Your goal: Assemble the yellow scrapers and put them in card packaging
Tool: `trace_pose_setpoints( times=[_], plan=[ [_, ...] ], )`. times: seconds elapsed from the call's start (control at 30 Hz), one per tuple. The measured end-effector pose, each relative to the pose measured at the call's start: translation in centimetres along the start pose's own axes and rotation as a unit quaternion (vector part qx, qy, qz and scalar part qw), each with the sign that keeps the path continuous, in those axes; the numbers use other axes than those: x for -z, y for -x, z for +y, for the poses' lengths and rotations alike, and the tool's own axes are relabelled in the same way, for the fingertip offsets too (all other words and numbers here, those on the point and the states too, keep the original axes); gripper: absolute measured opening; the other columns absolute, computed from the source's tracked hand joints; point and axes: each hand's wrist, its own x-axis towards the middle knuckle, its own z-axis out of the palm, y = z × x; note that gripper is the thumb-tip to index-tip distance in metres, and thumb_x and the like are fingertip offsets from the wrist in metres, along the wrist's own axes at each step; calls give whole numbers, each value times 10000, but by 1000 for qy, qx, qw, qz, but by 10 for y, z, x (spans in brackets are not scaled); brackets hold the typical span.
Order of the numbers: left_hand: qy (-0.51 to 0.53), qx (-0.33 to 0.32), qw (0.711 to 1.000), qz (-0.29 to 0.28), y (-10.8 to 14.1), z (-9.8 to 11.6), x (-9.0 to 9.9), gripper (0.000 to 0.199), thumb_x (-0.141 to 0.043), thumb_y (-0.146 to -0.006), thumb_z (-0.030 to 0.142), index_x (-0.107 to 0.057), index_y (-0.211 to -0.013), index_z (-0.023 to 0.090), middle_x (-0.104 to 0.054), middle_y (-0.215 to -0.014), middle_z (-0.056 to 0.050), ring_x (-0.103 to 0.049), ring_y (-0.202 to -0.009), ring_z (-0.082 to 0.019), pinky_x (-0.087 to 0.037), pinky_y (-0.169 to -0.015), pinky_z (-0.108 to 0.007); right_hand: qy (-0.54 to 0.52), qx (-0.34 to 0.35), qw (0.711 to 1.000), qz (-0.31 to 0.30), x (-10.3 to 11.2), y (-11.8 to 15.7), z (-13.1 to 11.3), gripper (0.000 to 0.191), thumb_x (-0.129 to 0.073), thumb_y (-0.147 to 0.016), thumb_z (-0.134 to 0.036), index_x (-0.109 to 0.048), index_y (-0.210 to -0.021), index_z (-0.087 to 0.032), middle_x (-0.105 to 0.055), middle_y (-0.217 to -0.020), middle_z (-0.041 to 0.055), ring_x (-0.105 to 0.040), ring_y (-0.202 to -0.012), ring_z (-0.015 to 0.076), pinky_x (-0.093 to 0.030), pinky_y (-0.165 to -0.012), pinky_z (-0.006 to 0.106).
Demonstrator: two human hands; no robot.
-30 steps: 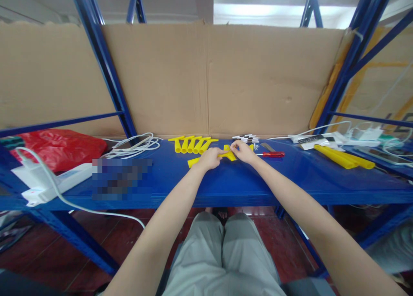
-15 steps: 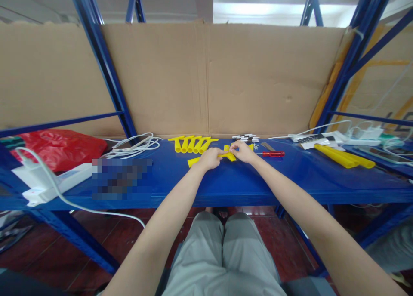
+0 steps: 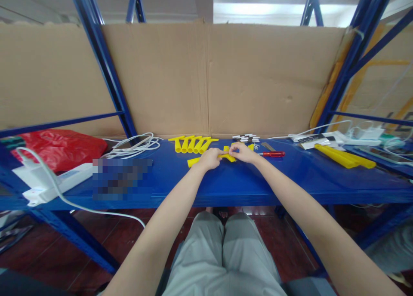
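Observation:
My left hand point(image 3: 211, 158) is closed around a yellow T-shaped plastic tool point(image 3: 230, 157), whose hollow handle end sticks out to the left under the palm. The tool's crosspiece lies to the right, toward my other hand. There my right hand point(image 3: 241, 152) has its thumb and fingertips pinched together at the crosspiece; whatever is between them is too small to make out. Just right of these fingers lies a screwdriver point(image 3: 275, 154) with a red handle. Another yellow piece point(image 3: 251, 146) shows partly behind my right hand.
Several matching yellow T-shaped tools point(image 3: 192, 145) lie in a row at the back. Small black-and-white packets point(image 3: 246, 138) and a flat metal strip point(image 3: 268, 146) sit nearby. Yellow tubes point(image 3: 343, 156) are at right; coiled white cable point(image 3: 137, 144), red bag point(image 3: 64, 147) and power strip point(image 3: 69, 180) at left.
My right fingertips have shifted very slightly at the crosspiece. Both arms and the yellow tool otherwise keep their places.

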Motion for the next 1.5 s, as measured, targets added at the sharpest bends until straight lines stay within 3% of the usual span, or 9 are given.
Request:
trace_pose_setpoints(
  times=[0.6, 1.07, 1.33, 1.5],
  plan=[
    [20, 0, 1000, 5, -2, -5, -5, 444, -589, -827, 92, -671, -1232, 255, -691, -1215, -59, -614, -1158, -199, -432, -1021, -297, -21, -12, 998, -49, 7, 4, -9, 85, -576, -746, -161, -597, -668, -187, -597, -735, 4, -573, -743, 157, -459, -769, 302],
    [33, 4, 999, -13, 0, -3, -2, 470, -571, -827, 77, -650, -1264, 230, -677, -1234, -94, -614, -1158, -222, -434, -1004, -305, -37, -57, 997, -27, -1, 4, -7, 74, -596, -720, -109, -591, -728, -182, -617, -781, -1, -584, -748, 143, -463, -747, 280],
    [39, 7, 999, 1, 0, -3, -4, 450, -580, -825, 81, -672, -1234, 244, -685, -1223, -76, -614, -1156, -224, -432, -1021, -323, -55, -135, 989, 15, -2, 2, -16, 144, -628, -717, -69, -548, -730, -189, -616, -800, -14, -593, -778, 135, -457, -777, 273],
    [54, -5, 997, 57, -2, -5, -3, 470, -547, -837, 63, -650, -1263, 234, -648, -1289, -63, -576, -1209, -215, -408, -1072, -357, -164, -240, 956, 44, 7, 5, -33, 116, -576, -823, -111, -504, -832, -201, -642, -746, -15, -604, -676, 115, -454, -654, 229]
  ],
)
